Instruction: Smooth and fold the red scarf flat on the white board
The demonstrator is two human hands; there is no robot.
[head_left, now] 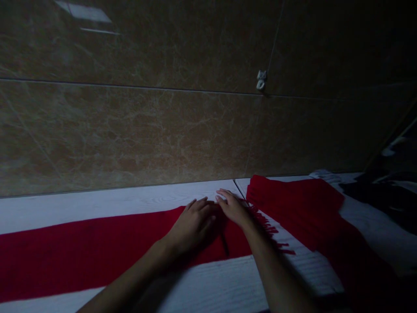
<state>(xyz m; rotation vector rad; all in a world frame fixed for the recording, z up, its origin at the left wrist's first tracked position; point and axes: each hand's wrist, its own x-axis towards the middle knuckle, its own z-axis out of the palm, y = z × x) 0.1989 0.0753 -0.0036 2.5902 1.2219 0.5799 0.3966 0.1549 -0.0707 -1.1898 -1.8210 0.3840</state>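
A long red scarf (84, 250) lies flat across the white wooden tabletop (107, 203), running from the left edge to its fringed end (270, 228) near the middle. My left hand (192, 226) rests flat on the scarf near that end, fingers stretched out. My right hand (233, 206) lies beside it at the scarf's far edge, fingers extended and touching the cloth. A second red cloth (302, 208) lies bunched on the right part of the table, just right of my right hand.
A brown marbled tile wall (163, 126) rises straight behind the table, with a small white clip and thin cord (261, 80) on it. Dark fabric (387, 195) lies at the far right. The scene is dim.
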